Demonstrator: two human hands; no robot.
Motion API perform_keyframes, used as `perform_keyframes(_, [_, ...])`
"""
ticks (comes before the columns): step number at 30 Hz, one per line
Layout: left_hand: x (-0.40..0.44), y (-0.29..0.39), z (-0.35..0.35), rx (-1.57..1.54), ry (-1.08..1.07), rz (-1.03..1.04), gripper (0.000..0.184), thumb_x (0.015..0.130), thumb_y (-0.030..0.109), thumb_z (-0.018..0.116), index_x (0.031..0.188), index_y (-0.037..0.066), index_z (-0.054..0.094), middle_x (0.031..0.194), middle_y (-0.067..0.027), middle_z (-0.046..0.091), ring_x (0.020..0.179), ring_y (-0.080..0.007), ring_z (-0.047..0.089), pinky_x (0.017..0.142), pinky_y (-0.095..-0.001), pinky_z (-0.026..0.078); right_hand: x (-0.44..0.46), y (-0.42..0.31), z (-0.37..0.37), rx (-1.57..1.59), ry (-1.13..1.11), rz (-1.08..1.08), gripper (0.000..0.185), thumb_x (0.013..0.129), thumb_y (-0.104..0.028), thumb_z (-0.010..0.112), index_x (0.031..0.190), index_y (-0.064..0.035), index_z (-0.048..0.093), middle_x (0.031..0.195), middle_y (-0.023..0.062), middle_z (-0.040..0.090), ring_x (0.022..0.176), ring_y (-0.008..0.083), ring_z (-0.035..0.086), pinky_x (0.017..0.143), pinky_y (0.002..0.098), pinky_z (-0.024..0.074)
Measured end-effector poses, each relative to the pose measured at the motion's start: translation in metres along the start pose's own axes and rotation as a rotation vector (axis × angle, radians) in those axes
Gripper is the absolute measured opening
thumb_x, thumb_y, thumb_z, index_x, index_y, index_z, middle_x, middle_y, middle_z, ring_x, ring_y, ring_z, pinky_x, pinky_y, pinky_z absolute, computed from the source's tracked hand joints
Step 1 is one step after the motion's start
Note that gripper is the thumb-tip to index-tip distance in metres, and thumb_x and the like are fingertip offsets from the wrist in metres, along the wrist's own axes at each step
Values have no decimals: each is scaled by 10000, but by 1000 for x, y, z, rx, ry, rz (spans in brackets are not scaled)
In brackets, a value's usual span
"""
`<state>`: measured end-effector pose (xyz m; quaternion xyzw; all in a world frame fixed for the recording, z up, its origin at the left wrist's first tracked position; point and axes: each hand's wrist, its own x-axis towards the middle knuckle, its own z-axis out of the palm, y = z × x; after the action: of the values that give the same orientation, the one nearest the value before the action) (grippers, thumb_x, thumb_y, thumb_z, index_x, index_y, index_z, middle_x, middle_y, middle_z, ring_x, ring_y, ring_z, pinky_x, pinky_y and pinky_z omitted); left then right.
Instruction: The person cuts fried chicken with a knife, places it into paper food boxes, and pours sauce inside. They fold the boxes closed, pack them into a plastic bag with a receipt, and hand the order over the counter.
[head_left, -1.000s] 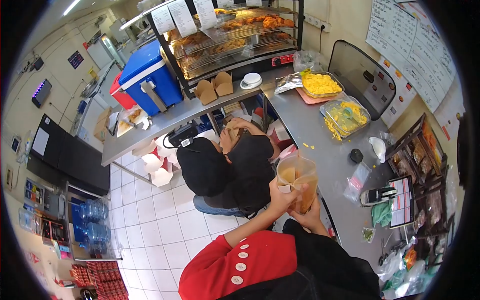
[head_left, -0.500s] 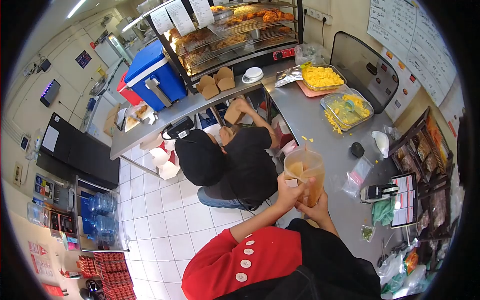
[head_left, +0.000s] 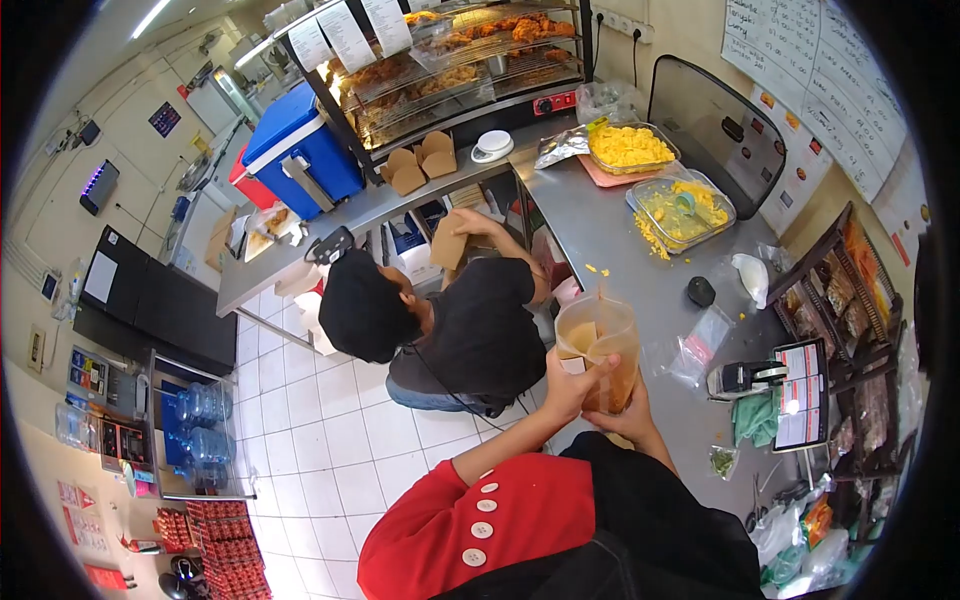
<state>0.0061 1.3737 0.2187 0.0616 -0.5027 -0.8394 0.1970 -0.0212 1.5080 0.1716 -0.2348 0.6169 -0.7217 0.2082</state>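
Observation:
In front of my body I hold up a translucent plastic bag (head_left: 622,335) with brown, liquid-looking contents in its lower part. My left hand (head_left: 575,383) grips the bag's left side, the thumb lying across its front. Lower down, my right hand (head_left: 622,418) is wrapped round the bottom right of the bag. The bag stands upright with its top gaping, beside the steel counter's (head_left: 600,285) edge. Pale brown, angular shapes show near its upper left; I cannot make out what they are.
A crouching co-worker (head_left: 460,330) at my left front holds a brown cardboard box (head_left: 448,243). Glass trays of yellow food (head_left: 634,147) stand on the counter, with a black lump (head_left: 701,291), a tablet (head_left: 802,395) and plastic bags nearby. Behind is a heated display (head_left: 470,80).
My view has shifted slightly. The bag has tilted a little, its brown contents showing more. The co-worker's head has moved left and turned, and their cardboard box has moved slightly.

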Motion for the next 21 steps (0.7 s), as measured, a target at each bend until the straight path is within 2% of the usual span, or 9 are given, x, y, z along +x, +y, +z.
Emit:
perform_keyframes(3, [-5, -2, -1, 1, 50, -31, 469, 748, 114, 758, 1140, -2, 527, 1034, -75, 620, 949, -162, 591, 853, -302, 461, -1, 5, 0, 48, 4, -3, 900, 566, -57, 843, 1316, -47, 346, 1215, 97, 490, 1141, 199, 491, 950, 336, 419])
perform_keyframes(6, [-6, -6, -12, 126, 10, -2, 509, 742, 131, 778, 1166, -2, 530, 1065, -65, 613, 958, -133, 590, 840, -280, 468, -1, -2, 5, 124, 33, -7, 834, 597, -56, 826, 1297, -40, 373, 1184, 89, 504, 1107, 180, 503, 939, 322, 421])
perform_keyframes(9, [-8, 5, -17, 136, -65, -86, 695, 732, 147, 784, 1305, 18, 411, 1193, -103, 549, 1100, -173, 532, 941, -327, 414, 7, 15, -7, 18, 10, -34, 803, 598, -77, 812, 1273, -34, 380, 1113, 73, 521, 1020, 169, 539, 837, 301, 475])
perform_keyframes(12, [-7, -8, -41, 332, -73, 103, 826, 721, 163, 790, 1384, 61, 307, 1297, -124, 471, 1217, -213, 450, 1018, -368, 340, 19, 12, -13, 0, 56, -89, 710, 660, -108, 797, 1260, -22, 426, 1129, 70, 524, 1054, 172, 521, 916, 311, 418])
perform_keyframes(13, [-12, -5, -48, 358, -27, 41, 831, 720, 177, 792, 1389, 89, 307, 1314, -124, 460, 1243, -240, 428, 1033, -382, 321, 26, 24, -21, -21, 85, -86, 702, 666, -119, 793, 1259, -18, 431, 1132, 73, 529, 1044, 172, 525, 912, 312, 416])
perform_keyframes(16, [-29, -16, -80, 405, 109, -62, 800, 739, 181, 781, 1384, 99, 314, 1324, -106, 460, 1226, -229, 448, 1019, -371, 335, 52, 23, -26, -151, 149, -129, 684, 673, -116, 786, 1254, -15, 439, 1118, 79, 546, 1036, 173, 531, 918, 316, 415])
perform_keyframes(17, [-36, -17, -87, 400, 185, -89, 512, 811, 97, 698, 1265, 47, 467, 1266, -102, 517, 1166, -210, 495, 995, -343, 355, 63, 22, -27, -211, 104, -206, 683, 678, -110, 782, 1261, -22, 437, 1102, 81, 562, 1031, 178, 539, 919, 320, 417])
perform_keyframes(20, [-55, -42, -136, 343, 224, -312, 287, 871, 182, 646, 1100, 16, 599, 1091, -112, 623, 1099, -192, 538, 967, -332, 371, 96, 20, -28, -294, 117, -234, 689, 675, -99, 778, 1270, -33, 437, 1116, 86, 565, 1042, 185, 540, 924, 327, 419])
perform_keyframes(21, [-60, -49, -148, 366, 175, -295, 220, 904, 197, 597, 1000, 1, 628, 1052, -108, 636, 1063, -183, 547, 957, -324, 375, 107, 16, -22, -189, 172, -174, 687, 672, -91, 776, 1270, -38, 441, 1136, 97, 562, 1060, 189, 534, 927, 329, 420])
